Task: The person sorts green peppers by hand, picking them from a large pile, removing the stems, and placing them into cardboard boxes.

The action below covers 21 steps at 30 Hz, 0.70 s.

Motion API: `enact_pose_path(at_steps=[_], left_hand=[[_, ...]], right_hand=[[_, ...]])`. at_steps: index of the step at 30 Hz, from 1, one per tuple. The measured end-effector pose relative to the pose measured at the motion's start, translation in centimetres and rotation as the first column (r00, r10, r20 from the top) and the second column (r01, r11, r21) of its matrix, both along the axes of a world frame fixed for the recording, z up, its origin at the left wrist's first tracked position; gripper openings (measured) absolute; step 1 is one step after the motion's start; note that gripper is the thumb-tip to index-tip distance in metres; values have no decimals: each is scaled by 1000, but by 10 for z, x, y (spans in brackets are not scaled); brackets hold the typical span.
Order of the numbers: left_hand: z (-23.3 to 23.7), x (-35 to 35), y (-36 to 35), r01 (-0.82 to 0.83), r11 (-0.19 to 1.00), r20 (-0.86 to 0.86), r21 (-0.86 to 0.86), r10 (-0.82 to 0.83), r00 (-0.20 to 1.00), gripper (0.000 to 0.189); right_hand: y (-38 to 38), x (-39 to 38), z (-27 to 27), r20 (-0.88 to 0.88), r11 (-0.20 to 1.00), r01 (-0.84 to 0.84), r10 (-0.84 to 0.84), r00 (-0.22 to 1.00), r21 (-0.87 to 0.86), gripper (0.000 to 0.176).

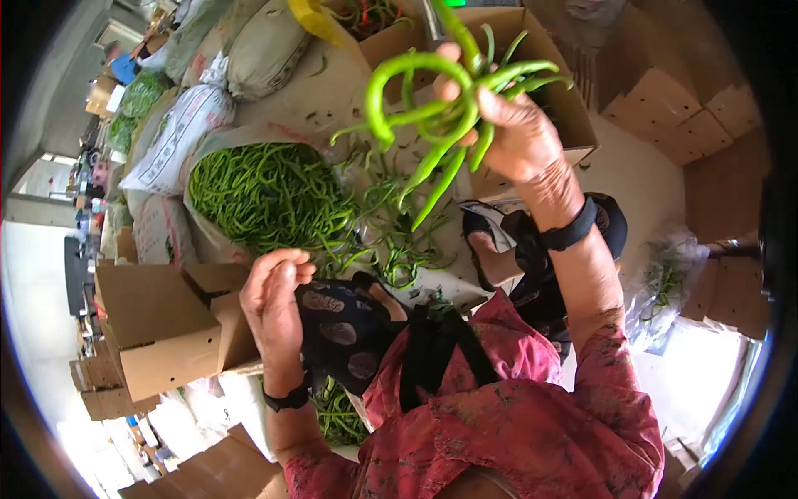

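Note:
A bunch of long green peppers [432, 116] is held up by my right hand [515, 129], its fingers wrapped round them, in front of an open cardboard box [540, 41]. My left hand [278, 295] is raised with its fingers curled together; whether anything small is between them cannot be made out. Just beyond it, a large open sack holds a heap of green peppers [266, 195]. Loose green peppers [403, 249] lie on the pale floor between the sack and my legs.
Full sacks [179, 137] stand at the upper left. An open cardboard box [158, 324] is beside my left hand. Red peppers [366, 17] fill a box at the top. Stacked cartons [682, 116] and a plastic bag with peppers [665, 274] are at right. A person [125, 65] is far off.

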<state>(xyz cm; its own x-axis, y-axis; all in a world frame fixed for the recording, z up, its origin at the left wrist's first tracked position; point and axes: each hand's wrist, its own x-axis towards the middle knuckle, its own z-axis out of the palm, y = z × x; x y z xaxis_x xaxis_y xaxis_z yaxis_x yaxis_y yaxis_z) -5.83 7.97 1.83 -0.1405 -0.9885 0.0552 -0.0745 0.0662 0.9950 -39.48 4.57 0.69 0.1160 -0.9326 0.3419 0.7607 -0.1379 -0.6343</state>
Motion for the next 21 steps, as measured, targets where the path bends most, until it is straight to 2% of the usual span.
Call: enact_pose_path(at_steps=[4, 6, 8, 10, 11, 12, 13, 14, 15, 16, 18, 19, 20, 21], left_hand=[[-2, -6, -19, 8, 1000, -65, 4, -7, 998, 20], [18, -21, -29, 56, 996, 130, -71, -46, 990, 21], [46, -55, -42, 92, 991, 119, -99, -80, 990, 25], [66, -89, -60, 144, 944, 246, -297, -70, 967, 29], [77, -103, -70, 194, 945, 209, -264, -140, 968, 33], [94, -123, -71, 210, 969, 200, -131, -182, 963, 36], [87, -132, -84, 307, 943, 202, -127, -278, 939, 40], [80, -146, -93, 391, 917, 108, -81, -381, 918, 39], [77, -161, -97, 525, 850, -107, 50, -518, 849, 36], [73, -176, -102, 659, 738, -333, 146, -591, 735, 34], [60, -207, -118, 602, 794, -444, 84, -511, 736, 26], [57, -223, -122, 606, 794, -494, 51, -507, 706, 21], [49, -239, -133, 634, 773, -509, -11, -550, 662, 19], [41, -251, -140, 628, 778, -503, -7, -546, 670, 18]], right_hand=[[-2, -42, 23, -158, 988, 136, -146, 977, -73, 55], [-1, -48, 27, -343, 987, 150, -160, 926, -55, 55], [6, -40, 34, -441, 999, 37, -34, 897, -3, 53], [8, -23, 30, -445, 997, -68, 77, 892, 35, 51], [13, -12, 39, -407, 993, -48, 86, 909, 104, 60], [13, -6, 35, -364, 990, -47, 94, 927, 134, 59], [11, -6, 33, -377, 989, -81, 122, 918, 124, 58], [8, -10, 31, -394, 987, -107, 145, 908, 116, 57], [0, -15, 23, -397, 993, -112, 113, 911, 26, 47], [-4, -25, 22, -379, 994, -112, 105, 920, 4, 48], [-6, -42, 35, -426, 997, 75, -62, 902, 15, 51], [-13, -65, 37, -549, 996, 91, -68, 833, 15, 53], [-15, -82, 42, -729, 976, 213, -176, 662, -42, 55], [-15, -94, 46, -741, 961, 256, -247, 625, -105, 55]])
